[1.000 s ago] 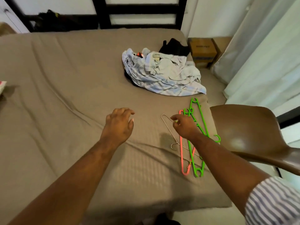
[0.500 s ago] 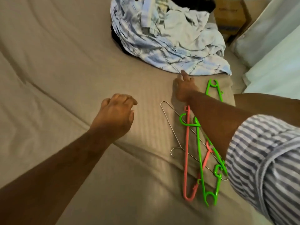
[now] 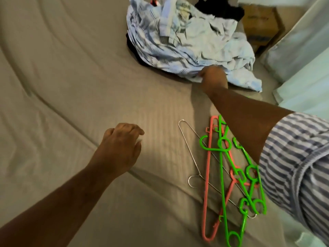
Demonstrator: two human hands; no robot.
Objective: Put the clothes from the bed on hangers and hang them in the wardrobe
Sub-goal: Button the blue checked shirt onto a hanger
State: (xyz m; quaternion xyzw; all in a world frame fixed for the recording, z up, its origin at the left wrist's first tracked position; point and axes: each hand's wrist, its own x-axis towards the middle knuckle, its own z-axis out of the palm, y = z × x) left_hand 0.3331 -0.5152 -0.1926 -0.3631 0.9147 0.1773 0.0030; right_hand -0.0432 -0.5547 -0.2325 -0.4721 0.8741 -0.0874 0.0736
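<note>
While the head camera is looking down over the bed [image 3: 71,90], the right hand [image 3: 212,79] is reaching far forward and gripping the near edge of a pale blue checked shirt [image 3: 178,50]. Its thumb and fingers are curling into the cloth, and the fingertips are hiding in the folds. That shirt is lying crumpled on the far right part of the bed, with a black garment [image 3: 219,8] bunching up behind it. The left hand [image 3: 122,147] is hanging low over the sheet nearer the camera, fingers loosely bent and holding nothing; whether it is touching the sheet is not clear. Just right of it, a bundle of hangers is lying flat on the bed: a wire hanger [image 3: 189,150] on the left, a pink hanger [image 3: 207,175] overlapping it, and green hangers [image 3: 223,184] crossing over both. The right forearm is passing above the far ends of the hangers, and a striped sleeve [image 3: 299,166] is covering their right side. Beyond the bed corner a cardboard box [image 3: 260,20] is sitting beside a pale curtain [image 3: 302,50].
</note>
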